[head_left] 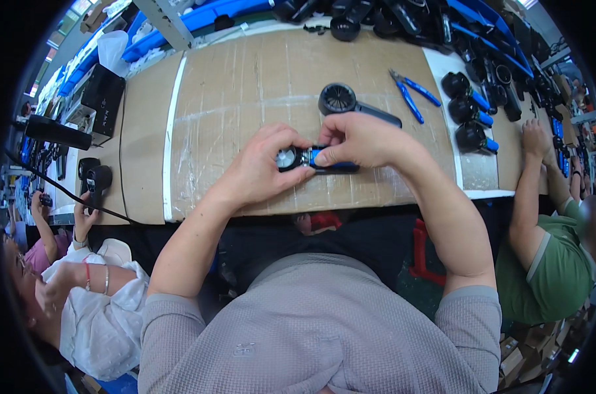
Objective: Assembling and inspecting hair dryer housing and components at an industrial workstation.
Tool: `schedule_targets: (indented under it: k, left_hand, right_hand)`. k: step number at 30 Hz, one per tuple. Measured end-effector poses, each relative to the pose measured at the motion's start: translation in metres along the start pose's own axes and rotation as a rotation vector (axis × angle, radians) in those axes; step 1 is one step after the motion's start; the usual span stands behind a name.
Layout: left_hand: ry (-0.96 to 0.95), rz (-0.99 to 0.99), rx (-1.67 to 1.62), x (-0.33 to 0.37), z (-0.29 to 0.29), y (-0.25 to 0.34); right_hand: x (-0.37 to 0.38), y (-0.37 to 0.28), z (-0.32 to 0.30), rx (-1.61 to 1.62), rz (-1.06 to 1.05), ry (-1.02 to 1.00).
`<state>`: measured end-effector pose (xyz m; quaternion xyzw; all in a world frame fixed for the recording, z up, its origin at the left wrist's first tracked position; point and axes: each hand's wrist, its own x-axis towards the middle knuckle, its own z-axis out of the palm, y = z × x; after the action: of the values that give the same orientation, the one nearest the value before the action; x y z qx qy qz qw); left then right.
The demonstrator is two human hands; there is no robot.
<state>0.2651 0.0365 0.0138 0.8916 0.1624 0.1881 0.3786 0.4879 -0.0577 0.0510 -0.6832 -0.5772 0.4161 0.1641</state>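
1. Blk device (302,158), nr tabletop's (245,85) front edge, was gripped by L hand (266,161).
2. Its blue part (315,157) was touched by R hand (357,139); pinched or not, couldn't be told.
3. Poss. risk: part might be dislodged if L grip slipped, or damaged if pressed off-ctr.

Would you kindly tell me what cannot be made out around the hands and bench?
Head view: the right hand hides whether it pinches anything in the opened black device.
Head view: fine detail inside the device is too small to tell.
Head view: some black parts beyond the bench are cut off by the upper edge.
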Motion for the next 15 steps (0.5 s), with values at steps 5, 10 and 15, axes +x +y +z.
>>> schedule_targets:
  k: [5,10,15]
  left_hand:
    - [-0.010,-0.019,-0.010,-0.003,0.001,0.001]
    - [0.000,-0.019,0.027,-0.013,0.003,0.000]
    - [-0.039,-0.010,0.078,-0.001,-0.006,0.004]
  right_hand:
    - [-0.011,0.011,0.011,-0.002,-0.059,0.094]
    - [-0.037,0.037,0.022,-0.174,-0.338,0.698]
    - [-0.042,0.065,0.009,-0.505,-0.255,0.807]
